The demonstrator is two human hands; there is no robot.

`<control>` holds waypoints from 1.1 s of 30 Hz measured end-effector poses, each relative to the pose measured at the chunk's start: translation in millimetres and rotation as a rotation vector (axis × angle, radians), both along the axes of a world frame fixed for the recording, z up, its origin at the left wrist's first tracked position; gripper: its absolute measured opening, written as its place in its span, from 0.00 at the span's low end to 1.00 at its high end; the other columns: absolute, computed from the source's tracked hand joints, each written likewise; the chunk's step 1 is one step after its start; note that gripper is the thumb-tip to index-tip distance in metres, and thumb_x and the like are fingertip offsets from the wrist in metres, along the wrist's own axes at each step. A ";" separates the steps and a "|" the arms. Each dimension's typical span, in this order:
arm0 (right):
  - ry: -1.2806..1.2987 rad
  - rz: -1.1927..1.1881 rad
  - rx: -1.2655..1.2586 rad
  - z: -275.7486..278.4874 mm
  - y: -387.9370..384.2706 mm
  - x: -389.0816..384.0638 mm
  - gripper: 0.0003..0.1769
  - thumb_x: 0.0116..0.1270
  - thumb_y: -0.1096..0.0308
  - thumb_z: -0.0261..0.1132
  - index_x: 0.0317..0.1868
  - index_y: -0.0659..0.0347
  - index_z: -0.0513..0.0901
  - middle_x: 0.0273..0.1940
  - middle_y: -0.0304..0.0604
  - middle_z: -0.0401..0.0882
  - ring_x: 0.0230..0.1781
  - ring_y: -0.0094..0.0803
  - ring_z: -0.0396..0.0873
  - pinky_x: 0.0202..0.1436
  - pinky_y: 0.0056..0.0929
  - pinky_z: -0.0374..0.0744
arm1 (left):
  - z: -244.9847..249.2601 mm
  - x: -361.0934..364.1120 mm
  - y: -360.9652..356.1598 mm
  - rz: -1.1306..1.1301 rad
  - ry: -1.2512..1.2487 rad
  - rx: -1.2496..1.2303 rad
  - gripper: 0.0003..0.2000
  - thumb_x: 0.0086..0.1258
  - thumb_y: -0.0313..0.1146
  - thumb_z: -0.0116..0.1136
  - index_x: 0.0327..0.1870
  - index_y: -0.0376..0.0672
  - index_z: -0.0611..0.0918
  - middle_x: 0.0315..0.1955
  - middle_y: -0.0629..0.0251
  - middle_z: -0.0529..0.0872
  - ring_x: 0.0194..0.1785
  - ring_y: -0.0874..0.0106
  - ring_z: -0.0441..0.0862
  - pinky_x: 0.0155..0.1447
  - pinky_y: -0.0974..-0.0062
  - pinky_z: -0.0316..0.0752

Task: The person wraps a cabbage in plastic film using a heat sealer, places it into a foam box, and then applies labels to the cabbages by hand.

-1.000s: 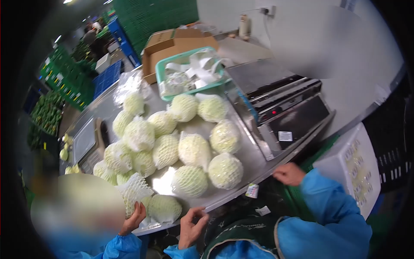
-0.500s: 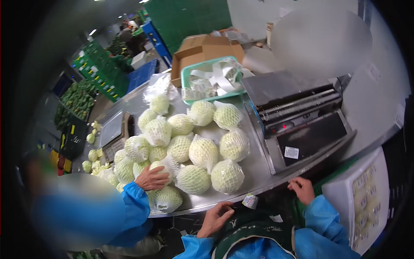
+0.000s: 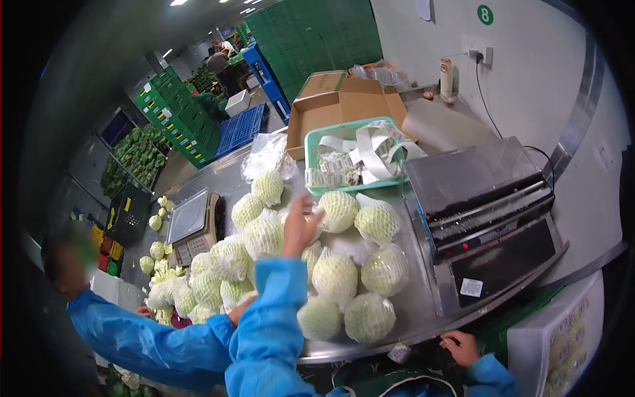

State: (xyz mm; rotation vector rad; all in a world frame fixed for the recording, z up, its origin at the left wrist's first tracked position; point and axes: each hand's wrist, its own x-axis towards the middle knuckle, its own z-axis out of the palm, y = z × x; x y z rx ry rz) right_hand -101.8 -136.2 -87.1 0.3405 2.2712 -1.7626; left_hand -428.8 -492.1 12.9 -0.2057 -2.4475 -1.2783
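Pale green cabbage heads (image 3: 332, 276) in white foam nets crowd the steel table (image 3: 410, 311). My left hand (image 3: 301, 226) reaches over the middle of them, palm down, fingers apart, beside a netted cabbage (image 3: 338, 212) near the green basket (image 3: 309, 149). My left forearm hides part of the pile. Near the table's front edge, my right hand (image 3: 461, 348) hangs loosely with half-curled fingers and holds nothing. A cabbage that looks film-wrapped (image 3: 370, 318) lies at the front, with a small label (image 3: 399, 352) at the edge below it.
A co-worker in blue sleeves (image 3: 152, 337) works at the left, one hand (image 3: 242, 309) by the pile. A film-wrapping machine (image 3: 493, 225) stands right; a scale (image 3: 193, 225) stands left. Behind are a cardboard box (image 3: 347, 109) and plastic bags (image 3: 268, 157). A white foam box (image 3: 555, 331) sits lower right.
My left hand has moved from the front edge forward over the cabbages. The co-worker's hand has drawn back left. The view has tilted up; my right hand still hangs by the edge.
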 end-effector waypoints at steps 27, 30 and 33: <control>0.450 0.594 0.472 158.0 -120.1 -488.9 0.08 0.62 0.69 0.59 0.37 0.65 0.80 0.30 0.48 0.80 0.32 0.34 0.79 0.39 0.29 0.76 | -148.5 -292.9 44.4 0.082 -0.321 0.349 0.35 0.50 0.36 0.67 0.60 0.37 0.65 0.47 0.44 0.78 0.50 0.52 0.77 0.52 0.62 0.72; 0.590 0.532 0.324 123.6 -171.9 -569.1 0.12 0.62 0.68 0.59 0.42 0.67 0.79 0.36 0.49 0.80 0.37 0.34 0.79 0.43 0.30 0.75 | -128.0 -259.7 63.7 -0.079 -0.213 0.257 0.30 0.53 0.36 0.64 0.58 0.41 0.69 0.45 0.48 0.79 0.47 0.51 0.78 0.51 0.62 0.72; 0.614 0.554 0.276 90.4 -217.3 -624.5 0.18 0.60 0.63 0.60 0.46 0.67 0.77 0.44 0.53 0.78 0.46 0.40 0.76 0.51 0.33 0.73 | -136.8 -241.2 73.0 -0.217 -0.209 0.054 0.26 0.54 0.36 0.62 0.55 0.42 0.71 0.45 0.49 0.79 0.45 0.49 0.78 0.51 0.60 0.72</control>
